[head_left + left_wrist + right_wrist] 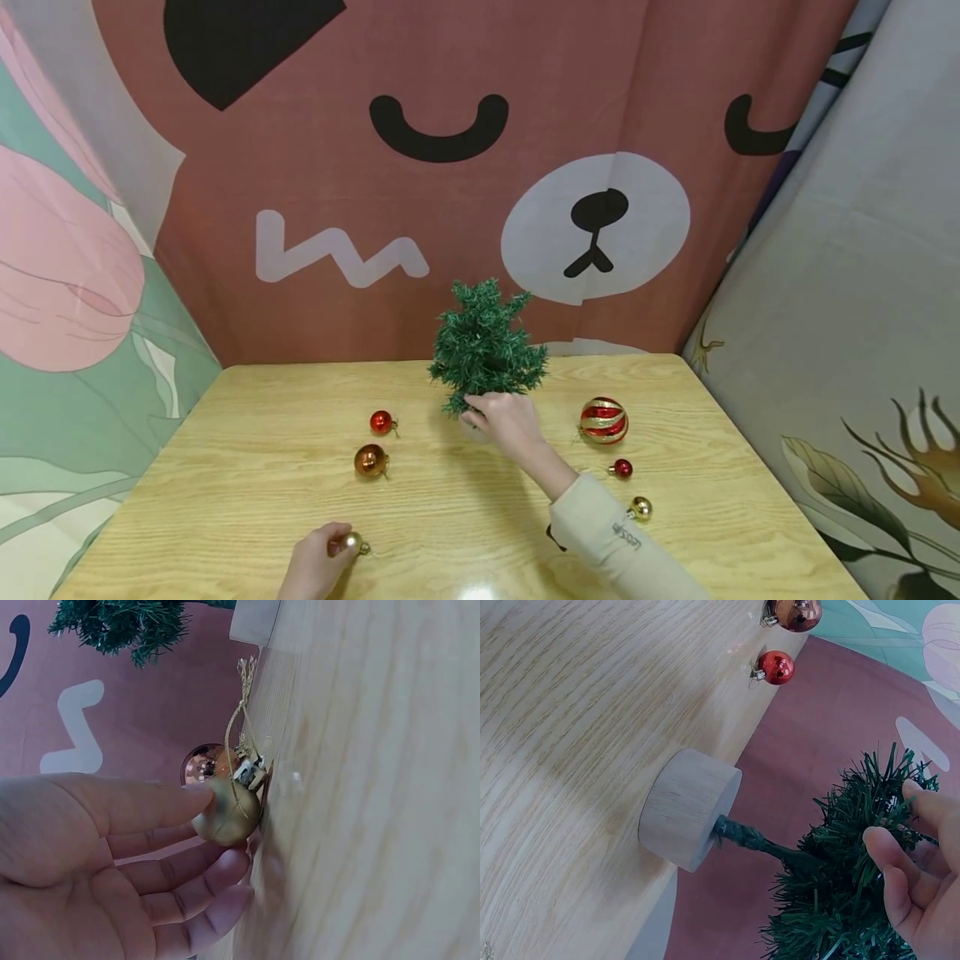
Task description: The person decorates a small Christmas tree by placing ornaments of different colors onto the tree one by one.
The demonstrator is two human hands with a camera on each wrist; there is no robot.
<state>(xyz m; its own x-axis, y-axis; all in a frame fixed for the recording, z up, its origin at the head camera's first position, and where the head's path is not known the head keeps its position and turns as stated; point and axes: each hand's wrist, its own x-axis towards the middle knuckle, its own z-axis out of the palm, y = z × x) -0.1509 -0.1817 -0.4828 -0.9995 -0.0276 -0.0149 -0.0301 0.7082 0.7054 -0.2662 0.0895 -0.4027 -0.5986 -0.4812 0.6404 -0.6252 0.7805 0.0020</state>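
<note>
My left hand (pixel 318 557) pinches a small gold Christmas ball (pixel 227 814) between thumb and fingers, low over the wooden table near its front. A gold cord loop and metal cap show on the ball in the left wrist view. At the back middle stands a small green artificial Christmas tree (pixel 487 342) with a thin trunk and a round wooden base (pixel 686 806). My right hand (pixel 508 423) reaches to its lower branches. In the right wrist view, its thumb and curled fingertips (pixel 885 846) pinch a branch among the needles.
Left of the tree lie a red ball (pixel 381 422) and a copper ball (pixel 371 461). On the right are a red-and-gold striped ball (pixel 604 420), a small dark red ball (pixel 622 468) and another gold ball (pixel 641 507). A bear-print curtain (pixel 322 167) hangs behind the table (pixel 262 467).
</note>
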